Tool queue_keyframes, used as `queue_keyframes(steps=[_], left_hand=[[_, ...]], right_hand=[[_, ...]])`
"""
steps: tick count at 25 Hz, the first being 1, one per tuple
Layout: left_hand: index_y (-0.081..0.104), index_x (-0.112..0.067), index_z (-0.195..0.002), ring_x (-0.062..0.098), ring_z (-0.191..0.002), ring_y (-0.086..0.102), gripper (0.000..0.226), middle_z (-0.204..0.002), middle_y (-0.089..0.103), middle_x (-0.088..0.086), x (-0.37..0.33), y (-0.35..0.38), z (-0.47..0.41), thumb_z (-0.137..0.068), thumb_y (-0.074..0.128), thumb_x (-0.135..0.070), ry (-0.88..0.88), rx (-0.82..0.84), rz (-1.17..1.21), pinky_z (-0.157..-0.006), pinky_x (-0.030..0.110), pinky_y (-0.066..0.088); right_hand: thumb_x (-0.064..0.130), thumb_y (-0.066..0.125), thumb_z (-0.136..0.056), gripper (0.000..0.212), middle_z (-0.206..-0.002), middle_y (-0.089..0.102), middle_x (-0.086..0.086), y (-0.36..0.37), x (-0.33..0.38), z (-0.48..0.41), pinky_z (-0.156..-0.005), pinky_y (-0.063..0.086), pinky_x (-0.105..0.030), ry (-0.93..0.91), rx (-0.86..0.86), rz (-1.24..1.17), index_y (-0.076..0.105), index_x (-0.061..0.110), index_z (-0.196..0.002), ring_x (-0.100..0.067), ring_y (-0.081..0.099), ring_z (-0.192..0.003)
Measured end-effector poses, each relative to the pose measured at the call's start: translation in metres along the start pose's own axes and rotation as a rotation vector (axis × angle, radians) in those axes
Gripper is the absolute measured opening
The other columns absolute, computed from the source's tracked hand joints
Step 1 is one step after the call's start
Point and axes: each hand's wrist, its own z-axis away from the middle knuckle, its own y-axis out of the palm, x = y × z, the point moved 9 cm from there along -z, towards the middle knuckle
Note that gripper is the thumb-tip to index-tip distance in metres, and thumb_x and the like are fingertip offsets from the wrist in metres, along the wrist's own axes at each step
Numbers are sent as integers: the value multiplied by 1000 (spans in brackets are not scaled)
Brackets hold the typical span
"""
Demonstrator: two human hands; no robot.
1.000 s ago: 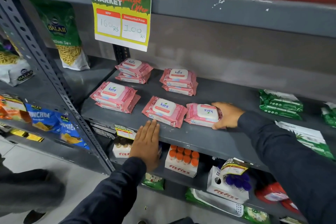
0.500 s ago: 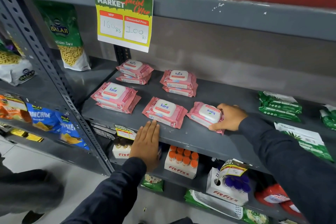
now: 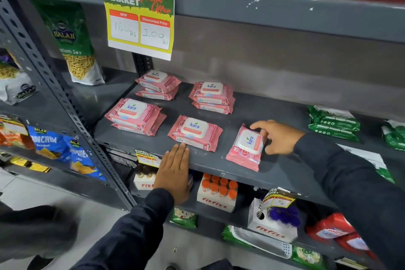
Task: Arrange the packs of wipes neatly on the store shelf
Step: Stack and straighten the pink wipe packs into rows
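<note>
Head view, looking forward and down at a grey metal store shelf.

Hand pose:
- Left hand: flat, palm down, fingers extended and held together. The fingertips rest on the front edge of the shelf, just in front of the middle single pack. It holds nothing. A dark sleeve covers the forearm.
- Right hand: reaches in from the right. Thumb and fingers are clamped on the upper right end of the turned pack. This pack lies skewed, with its long side running toward the shelf front and its "kara" label reading sideways. Its lower end lies close to the front edge.

Shelf contents, left to right:
- Front left stack: two pink packs, one on the other, lids up.
- Rear left stack: two pink packs, near the shelf upright.
- Middle single pack: one pink pack, lid up, lying roughly square to the front edge.
- Rear middle stack: two pink packs, behind the middle single pack.
- Turned pack: in the right hand's grasp, apart from the other packs.
- Green packs: stacked at the right end of the same shelf, well apart from the pink ones.

Surroundings:
- A price sign hangs from the shelf above.
- Boxes of small bottles stand on the shelf below.
</note>
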Motion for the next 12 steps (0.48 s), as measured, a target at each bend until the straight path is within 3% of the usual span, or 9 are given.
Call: queue_keyframes(steps=[2, 5, 12], left_hand=[[26, 2, -141, 36, -139, 22, 90, -150, 28, 21, -1, 0, 1, -66, 54, -37, 11, 3, 7, -111, 50, 12], [26, 1, -142, 36, -139, 23, 94, -150, 29, 21, 0, 2, 1, -66, 65, -37, 9, 21, 0, -111, 49, 14], [15, -2, -146, 31, -143, 8, 96, -155, 16, 17, 2, 4, 0, -70, 63, -36, -15, 50, -16, -114, 45, 4]], right_hand=[[13, 64, -76, 77, -141, 39, 2, -1, 8, -13, -101, 39, -37, -75, 21, 246, 31, 36, -142, -25, 40, -128], [11, 57, -81, 86, -160, 8, 11, 10, 10, -24, -112, 26, -51, -117, 120, 522, 15, 47, -146, -29, 9, -145], [20, 59, -83, 73, -155, 21, 13, 9, 20, -31, -111, 27, -51, -220, 93, 623, 25, 49, -141, -28, 13, -143]])
